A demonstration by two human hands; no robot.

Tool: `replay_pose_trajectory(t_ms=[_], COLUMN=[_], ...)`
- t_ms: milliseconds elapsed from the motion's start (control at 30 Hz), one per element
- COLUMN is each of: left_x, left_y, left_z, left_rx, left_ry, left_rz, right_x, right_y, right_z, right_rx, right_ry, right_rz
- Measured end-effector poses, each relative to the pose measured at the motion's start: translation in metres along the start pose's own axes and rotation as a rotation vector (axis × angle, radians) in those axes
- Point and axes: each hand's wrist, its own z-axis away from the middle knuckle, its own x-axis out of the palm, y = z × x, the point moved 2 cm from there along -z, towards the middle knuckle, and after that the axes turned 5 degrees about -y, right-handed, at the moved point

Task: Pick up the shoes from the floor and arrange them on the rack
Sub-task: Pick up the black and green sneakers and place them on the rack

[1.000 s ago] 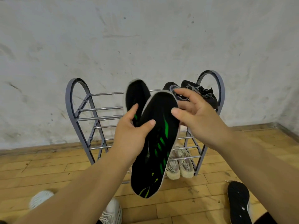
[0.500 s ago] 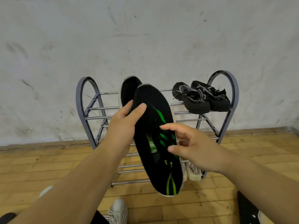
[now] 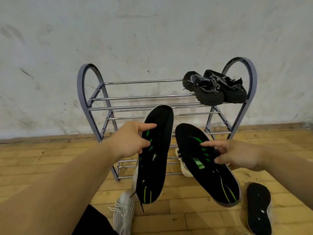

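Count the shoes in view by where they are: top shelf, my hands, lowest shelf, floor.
Top shelf: 2 black shoes
Hands: 2 green-marked shoes, one in the left hand, one in the right hand
Lowest shelf: at least 1 cream shoe, partly hidden
Floor: 2, a white shoe and a black-soled shoe
Total: at least 7

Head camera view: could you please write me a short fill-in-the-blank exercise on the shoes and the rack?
1. The left hand grips one black-soled shoe and the right hand its mate, both soles marked in ____.
2. The black pair sits on the rack's ____ shelf.
3. The loose shoe on the floor lies with its ____ facing up.
Missing words: green; top; sole.
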Motion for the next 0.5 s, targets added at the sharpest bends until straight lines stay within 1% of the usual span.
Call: replay_pose_trajectory(t_ms=[67, 200, 500], left_x=[0.013, 0.036, 0.056], left_y=[-0.001, -0.006, -0.025], left_z=[-0.016, -0.056, -0.142], left_rx=[-0.009, -0.056, -0.127], left_ry=[-0.022, -0.011, 0.060], left_rz=[0.011, 0.080, 0.324], right_x=[-0.007, -0.018, -0.045], right_y=[0.004, 0.011, 0.007], right_z=[-0.007, -0.025, -0.083], right_rx=[0.009, 0.001, -0.078], right_ry=[0.077, 0.220, 0.396], right_rz=[-0.063, -0.197, -0.288])
